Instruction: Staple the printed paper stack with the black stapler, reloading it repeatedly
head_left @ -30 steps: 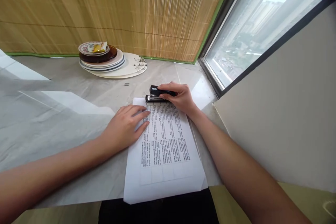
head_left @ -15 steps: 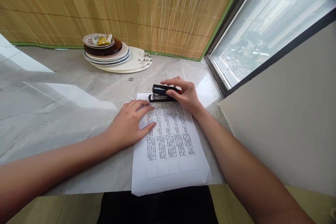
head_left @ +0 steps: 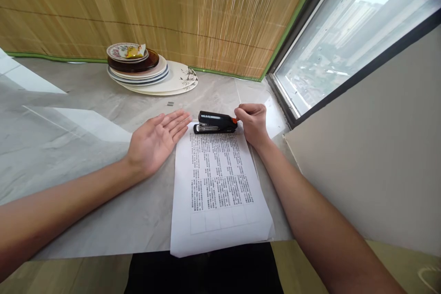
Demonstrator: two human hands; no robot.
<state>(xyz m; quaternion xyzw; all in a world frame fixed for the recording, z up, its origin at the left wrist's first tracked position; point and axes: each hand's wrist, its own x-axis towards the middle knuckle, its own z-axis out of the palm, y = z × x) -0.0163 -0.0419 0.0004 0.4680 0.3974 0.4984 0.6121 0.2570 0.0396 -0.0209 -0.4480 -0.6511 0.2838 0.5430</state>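
Observation:
A black stapler [head_left: 217, 121] with a red-orange rear end lies across the top of a stack of printed paper sheets [head_left: 223, 225]. At the stapler's right end is my right hand [head_left: 254, 121], fingers curled in and closed against the red part; the exact grip is partly hidden. My left hand [head_left: 155, 140] lies palm up, fingers stretched out and holding nothing, beside the upper left edge of the sheets. Its fingertips point toward the stapler's front but stay apart from it.
Two small grey staple strips [head_left: 170, 104] lie on the marble-patterned counter [head_left: 86, 119]. Behind them stand stacked plates [head_left: 138, 73] with a yellow packet [head_left: 135, 51] on top. A bamboo blind [head_left: 138, 4] hangs at the back, and a window [head_left: 330, 50] is at the right.
My left hand has lifted off the paper, moved left and turned palm up. My right hand has slid from the stapler's top to its rear end, its fingers curling in.

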